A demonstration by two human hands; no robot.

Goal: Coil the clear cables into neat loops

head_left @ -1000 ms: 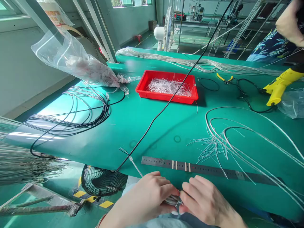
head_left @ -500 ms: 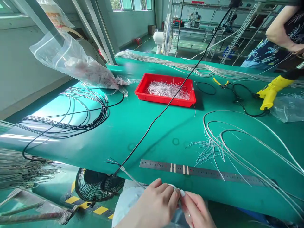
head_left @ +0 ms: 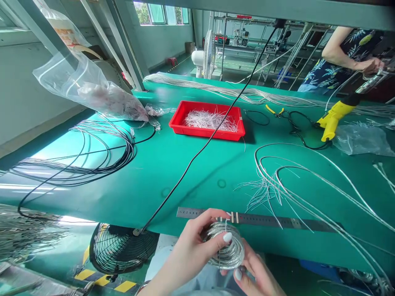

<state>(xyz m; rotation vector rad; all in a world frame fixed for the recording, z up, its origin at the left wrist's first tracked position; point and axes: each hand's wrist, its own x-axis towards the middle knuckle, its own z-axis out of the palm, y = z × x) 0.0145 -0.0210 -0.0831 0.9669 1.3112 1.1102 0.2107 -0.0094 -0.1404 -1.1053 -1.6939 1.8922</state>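
My left hand (head_left: 197,242) and my right hand (head_left: 250,275) both grip a coil of silver braided wire (head_left: 224,246), the left over its top and the right under its lower edge. The coil is held at the near table edge, just below a steel ruler (head_left: 259,220) with pale tape marks. My left fingertips are very close to the ruler and may touch it. A black cable (head_left: 197,158) runs from near my left hand across the green table (head_left: 154,185) to the far top.
Loose silver cables (head_left: 271,193) lie at right. A red tray (head_left: 206,131) holds short wires. A black cable coil (head_left: 92,158), yellow-handled pliers (head_left: 273,110), and a yellow gun-shaped tool (head_left: 331,119) sit nearby. A co-worker's arm (head_left: 345,57) is at top right. A fan (head_left: 123,248) stands below.
The silver coil now shows fully between my hands, which have moved apart and up toward the ruler. The co-worker's arm has moved farther back, and the whole view has shifted.
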